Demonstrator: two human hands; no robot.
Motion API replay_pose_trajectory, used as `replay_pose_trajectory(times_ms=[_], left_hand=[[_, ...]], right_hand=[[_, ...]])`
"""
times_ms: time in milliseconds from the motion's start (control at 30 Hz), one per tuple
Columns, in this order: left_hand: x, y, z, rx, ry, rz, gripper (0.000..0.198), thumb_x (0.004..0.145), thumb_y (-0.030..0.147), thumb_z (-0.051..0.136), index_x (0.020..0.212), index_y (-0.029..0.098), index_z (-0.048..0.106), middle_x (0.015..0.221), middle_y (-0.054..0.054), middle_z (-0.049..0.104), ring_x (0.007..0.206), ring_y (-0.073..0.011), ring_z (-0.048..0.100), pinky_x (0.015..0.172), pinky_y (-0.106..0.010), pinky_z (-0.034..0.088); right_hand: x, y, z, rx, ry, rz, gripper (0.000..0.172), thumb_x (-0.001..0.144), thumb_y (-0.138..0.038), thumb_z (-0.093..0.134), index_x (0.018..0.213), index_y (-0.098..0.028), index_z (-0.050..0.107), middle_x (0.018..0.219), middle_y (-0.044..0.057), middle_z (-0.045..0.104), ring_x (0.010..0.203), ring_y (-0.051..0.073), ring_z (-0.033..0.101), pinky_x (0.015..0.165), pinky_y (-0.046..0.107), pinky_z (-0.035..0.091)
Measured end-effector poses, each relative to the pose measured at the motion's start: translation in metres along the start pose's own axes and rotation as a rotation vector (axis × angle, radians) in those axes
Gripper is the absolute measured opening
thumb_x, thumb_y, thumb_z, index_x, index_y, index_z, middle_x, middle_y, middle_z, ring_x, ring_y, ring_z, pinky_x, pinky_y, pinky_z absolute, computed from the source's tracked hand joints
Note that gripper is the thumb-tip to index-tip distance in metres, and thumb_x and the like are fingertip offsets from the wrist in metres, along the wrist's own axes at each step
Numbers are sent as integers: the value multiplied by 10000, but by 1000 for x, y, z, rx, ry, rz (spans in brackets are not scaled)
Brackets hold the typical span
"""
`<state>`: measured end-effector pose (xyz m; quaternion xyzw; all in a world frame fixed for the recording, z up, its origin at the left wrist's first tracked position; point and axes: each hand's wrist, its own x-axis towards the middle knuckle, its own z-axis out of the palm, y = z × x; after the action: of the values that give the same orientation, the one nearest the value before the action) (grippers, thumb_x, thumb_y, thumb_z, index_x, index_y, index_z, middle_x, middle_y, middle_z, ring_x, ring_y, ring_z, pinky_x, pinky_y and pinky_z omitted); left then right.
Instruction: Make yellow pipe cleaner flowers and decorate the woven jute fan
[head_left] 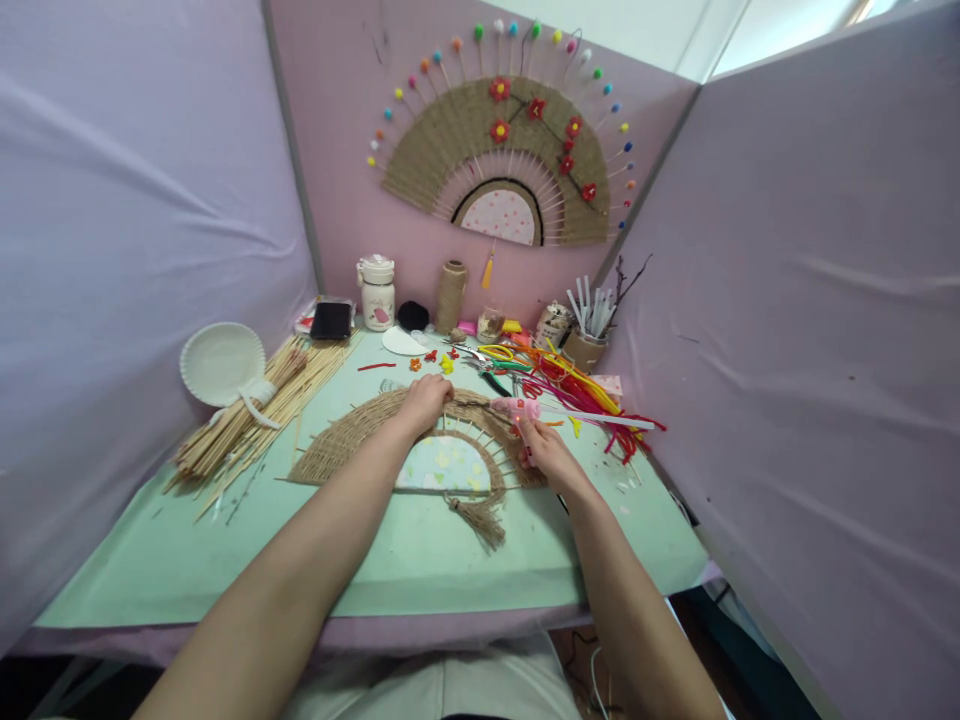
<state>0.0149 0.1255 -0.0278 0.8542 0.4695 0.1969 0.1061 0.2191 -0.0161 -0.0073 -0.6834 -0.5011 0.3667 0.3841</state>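
Note:
A woven twine fan (pixel 337 445) lies flat on the table, with a pale floral half-circle (pixel 442 463) at its lower middle and a twine tassel (pixel 480 520) hanging below. My left hand (pixel 426 402) rests on the fan's upper edge, its fingers closed on the end of a thin dark twig (pixel 472 402) lying along the weave. In my right hand (pixel 549 450) is a pink glue gun (pixel 517 407), its nozzle pointing left over the twig. A long white glue stick (pixel 600 417) sticks out of its back. The right fingers are wrapped round the handle.
Bamboo sticks (pixel 240 425) and a white dish (pixel 223 365) lie left. Pipe cleaners (pixel 577 385), pliers (pixel 495 383) and a holder of glue sticks (pixel 592 310) are at right. A twine spool (pixel 451 297) and white jar (pixel 377 295) stand behind. A decorated fan (pixel 442 140) hangs on the back wall.

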Motion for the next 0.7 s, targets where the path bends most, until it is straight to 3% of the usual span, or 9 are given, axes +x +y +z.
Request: replay_pose_trajectory(times_ms=[700], left_hand=[[-1,-1,-1,-161,72,-41,180,774,164,492,840,175,659,920,-76,658,932,-214,567,852,-331,408]], right_hand=[[-1,2,8,15,59,-122,595,777,-713,344,883,-177,581,501,-1,539,464,161,511,470,272,380]])
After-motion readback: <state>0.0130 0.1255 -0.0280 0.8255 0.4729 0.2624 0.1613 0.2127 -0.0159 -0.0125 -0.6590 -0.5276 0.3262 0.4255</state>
